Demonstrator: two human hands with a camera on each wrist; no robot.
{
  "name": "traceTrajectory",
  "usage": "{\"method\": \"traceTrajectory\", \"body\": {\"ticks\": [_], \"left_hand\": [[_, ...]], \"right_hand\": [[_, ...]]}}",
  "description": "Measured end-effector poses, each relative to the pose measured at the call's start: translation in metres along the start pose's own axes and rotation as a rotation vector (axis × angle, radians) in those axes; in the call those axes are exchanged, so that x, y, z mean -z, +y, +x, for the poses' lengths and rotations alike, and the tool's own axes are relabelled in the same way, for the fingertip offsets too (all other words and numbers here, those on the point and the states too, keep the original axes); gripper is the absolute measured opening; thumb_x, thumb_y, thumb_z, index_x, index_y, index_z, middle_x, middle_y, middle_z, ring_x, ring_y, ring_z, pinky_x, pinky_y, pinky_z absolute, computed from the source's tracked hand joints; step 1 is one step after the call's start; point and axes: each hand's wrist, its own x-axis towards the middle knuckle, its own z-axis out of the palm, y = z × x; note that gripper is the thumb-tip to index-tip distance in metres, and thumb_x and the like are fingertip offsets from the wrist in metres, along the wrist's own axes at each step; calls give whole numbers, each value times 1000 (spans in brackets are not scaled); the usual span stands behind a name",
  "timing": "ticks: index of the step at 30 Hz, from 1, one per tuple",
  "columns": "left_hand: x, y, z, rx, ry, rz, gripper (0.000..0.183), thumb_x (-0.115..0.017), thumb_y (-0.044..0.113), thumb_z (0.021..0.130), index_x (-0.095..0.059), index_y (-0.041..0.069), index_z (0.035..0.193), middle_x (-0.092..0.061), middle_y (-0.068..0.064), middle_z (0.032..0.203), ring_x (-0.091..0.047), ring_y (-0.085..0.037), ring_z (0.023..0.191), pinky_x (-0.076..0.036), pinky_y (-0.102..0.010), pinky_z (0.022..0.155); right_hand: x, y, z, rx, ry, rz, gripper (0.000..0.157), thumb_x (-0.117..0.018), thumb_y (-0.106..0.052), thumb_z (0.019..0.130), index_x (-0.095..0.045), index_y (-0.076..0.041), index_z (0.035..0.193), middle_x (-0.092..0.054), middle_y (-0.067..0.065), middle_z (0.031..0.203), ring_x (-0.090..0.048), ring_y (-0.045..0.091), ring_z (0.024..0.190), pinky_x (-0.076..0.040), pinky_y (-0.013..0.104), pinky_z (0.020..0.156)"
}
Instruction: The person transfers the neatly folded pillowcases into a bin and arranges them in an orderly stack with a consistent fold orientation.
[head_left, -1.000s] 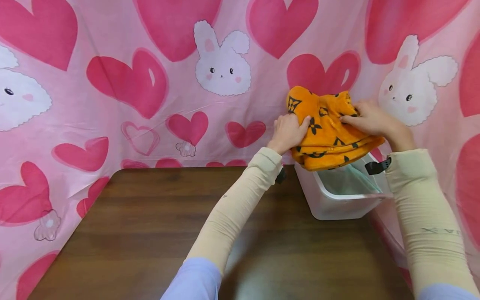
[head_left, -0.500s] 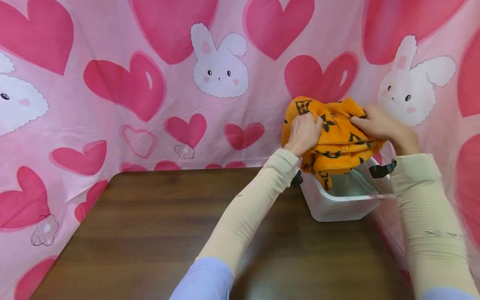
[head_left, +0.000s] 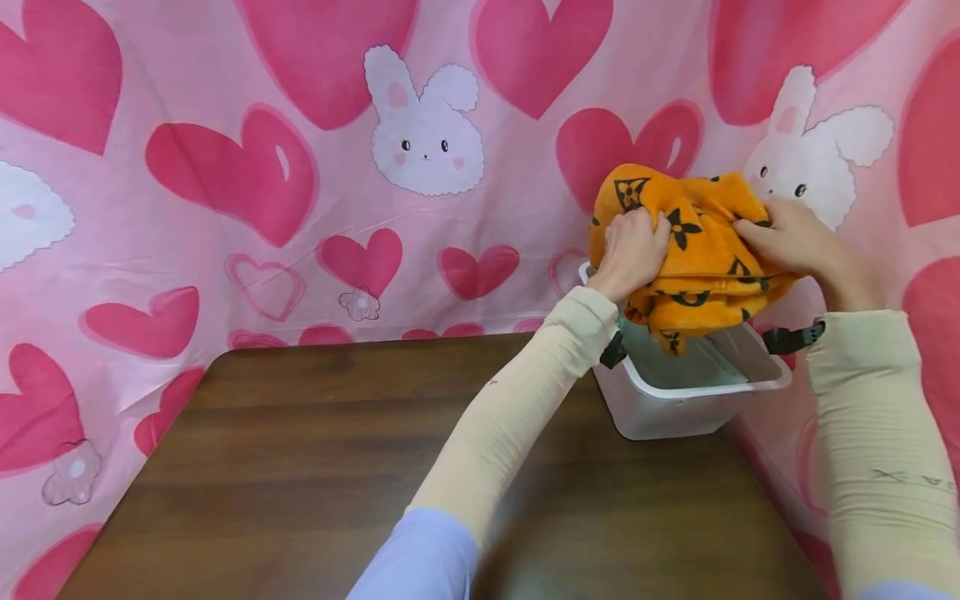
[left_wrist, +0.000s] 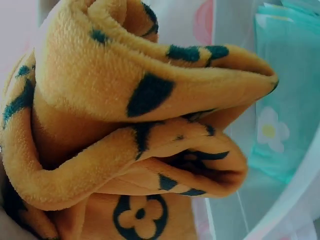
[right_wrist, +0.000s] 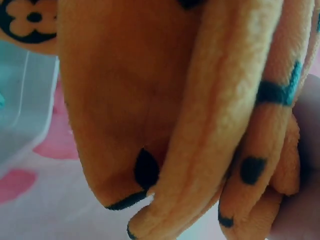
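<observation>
In the head view, a bunched orange plush cloth (head_left: 697, 250) with black flower motifs is held up above a white plastic bin (head_left: 705, 392). My left hand (head_left: 633, 250) grips its left side, fingers curled into the fabric. On the other side, my right hand (head_left: 798, 242) pinches the cloth near its upper right edge. Thick folds of the cloth fill much of both wrist views, and a small end dangles over the bin's opening. Below the folds in the left wrist view, a teal item (left_wrist: 282, 95) with a white daisy lies inside the bin.
The bin stands at the back right corner of a dark brown wooden table (head_left: 337, 467). A pink curtain (head_left: 420, 217) printed with hearts and rabbits hangs behind the table and along its sides. Black straps (head_left: 791, 337) sit at the wrists.
The cloth dips toward the bin, then rises again and shifts right with both hands. My left hand now grips farther in on the cloth's front, and a small end hangs below.
</observation>
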Motion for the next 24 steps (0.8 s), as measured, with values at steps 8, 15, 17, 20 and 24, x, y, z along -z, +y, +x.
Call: {"method": "traceTrajectory", "body": {"ticks": [8,15,17,20,24], "left_hand": [[-26,-18,-13,3,-68,-162,53,-32,26,112,-43,10,63,-37,-2,60,-37,-14,50,-32,-20,54],[-56,-56,-41,64,-126,-95,49,-34,27,111,-42,12,64,-38,1,60,-41,-16,54,-32,-21,59],[-61,-62,-49,86,-128,-26,50,-36,29,110,-43,12,63,-39,1,60,-44,-17,55,-33,-23,59],[-66,-65,-59,133,-153,85,51,-38,34,109,-46,14,64,-45,2,64,-50,-18,64,-33,-26,66],[-68,-57,-66,174,-214,217,53,-38,43,108,-52,16,65,-57,2,74,-54,-19,77,-36,-30,73]], "right_hand": [[-2,7,-4,1,-1,-66,40,-50,-29,102,-57,10,110,-58,16,77,-54,30,69,-43,27,56],[-46,23,-1,90,-98,-126,38,-55,-23,102,-56,10,119,-62,20,86,-58,35,79,-51,51,80],[-58,28,2,94,-154,-161,39,-56,-24,103,-56,11,120,-62,18,86,-58,34,80,-49,57,86],[-74,35,4,79,-241,-195,36,-59,-24,102,-57,11,111,-60,12,80,-57,30,77,-51,53,82],[-85,40,7,59,-332,-215,35,-61,-23,101,-58,11,106,-58,8,76,-56,27,75,-50,46,76]]}}
